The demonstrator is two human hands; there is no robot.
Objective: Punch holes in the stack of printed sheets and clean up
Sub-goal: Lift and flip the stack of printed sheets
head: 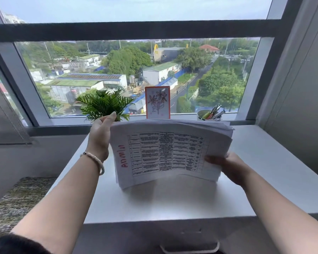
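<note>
A thick stack of printed sheets (165, 153) stands on edge on the white desk (173, 198), bowed, with a table and pink lettering on its front page. My left hand (99, 136) holds the stack's left edge, thumb up at the top corner. My right hand (228, 165) grips the lower right side, thumb across the front page. A metal hole punch (216, 109) sticks out of a white cup (203, 115) of pens on the window sill behind the stack.
A small green potted plant (103, 105) and a red-framed flower card (157, 102) stand on the sill against the window. A grey wall rises at the right. A woven rug (20, 197) lies on the floor at the left. A drawer handle (189, 248) shows below the desk's front edge.
</note>
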